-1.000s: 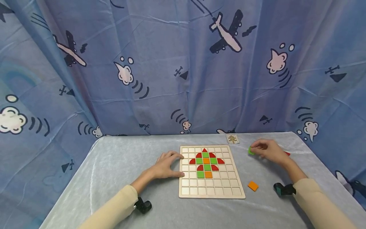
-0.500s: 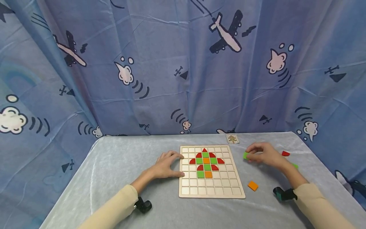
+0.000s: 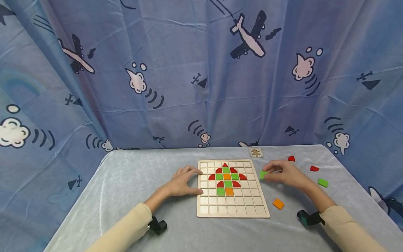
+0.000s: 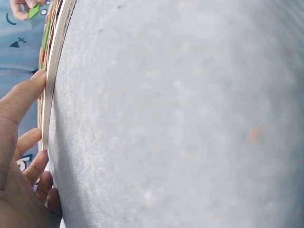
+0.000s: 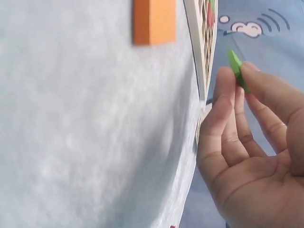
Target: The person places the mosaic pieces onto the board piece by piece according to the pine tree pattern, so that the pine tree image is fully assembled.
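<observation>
A square wooden grid board (image 3: 231, 210) lies on the table, with red, green and orange tiles set in its upper and middle cells. My left hand (image 3: 184, 182) rests at the board's left edge, thumb and fingers spread and touching the rim; the left wrist view shows the fingertips along the board's side (image 4: 57, 47). Just off the board's right edge, my right hand (image 3: 288, 173) pinches a green square tile (image 3: 262, 174) between thumb and fingertips. In the right wrist view this tile (image 5: 235, 65) is held edge-on, up off the cloth.
An orange square tile (image 3: 278, 204) lies right of the board. Farther right are another green tile (image 3: 323, 182) and two red pieces, one nearer (image 3: 314, 168) and one farther back (image 3: 291, 159). A small card with a tree pattern (image 3: 256, 152) sits behind the board, before a blue curtain (image 3: 176, 87).
My right hand has moved left toward the board with the green tile, uncovering the red pieces and the other green tile. The left hand has stayed at the board's edge.
</observation>
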The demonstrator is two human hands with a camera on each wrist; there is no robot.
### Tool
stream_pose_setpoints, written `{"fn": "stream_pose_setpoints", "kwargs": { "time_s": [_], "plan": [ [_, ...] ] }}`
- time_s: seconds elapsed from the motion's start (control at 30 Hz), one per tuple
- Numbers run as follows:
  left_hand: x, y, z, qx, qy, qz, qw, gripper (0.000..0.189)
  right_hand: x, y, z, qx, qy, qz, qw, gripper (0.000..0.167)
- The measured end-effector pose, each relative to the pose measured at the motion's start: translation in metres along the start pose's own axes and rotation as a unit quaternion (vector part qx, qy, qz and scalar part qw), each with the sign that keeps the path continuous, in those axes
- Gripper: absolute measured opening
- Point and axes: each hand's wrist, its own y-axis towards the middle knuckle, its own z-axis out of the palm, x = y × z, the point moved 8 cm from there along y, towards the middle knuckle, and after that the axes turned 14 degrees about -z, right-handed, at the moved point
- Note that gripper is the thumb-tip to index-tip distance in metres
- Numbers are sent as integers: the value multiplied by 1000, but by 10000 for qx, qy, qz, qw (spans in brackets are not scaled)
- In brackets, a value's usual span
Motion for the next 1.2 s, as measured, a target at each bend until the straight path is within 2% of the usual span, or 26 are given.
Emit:
{"fn": "stream_pose_setpoints", "kwargs": {
  "time_s": [0.33, 0.73, 0.97, 1.2],
  "plan": [
    [-1, -1, 0, 0, -4, 4, 10000, 69, 22, 6, 31, 411, 237, -493, 9977, 23],
    [0, 0, 0, -8, -19, 23, 10000, 69, 43, 14, 68, 863, 716, -517, 9923, 20],
    [1, 0, 1, -6, -21, 16, 10000, 69, 49, 20, 81, 926, 418, -640, 9928, 15],
    [0, -1, 0, 6, -43, 19, 10000, 68, 57, 26, 87, 865, -126, -929, 9918, 11]
  ]
}}
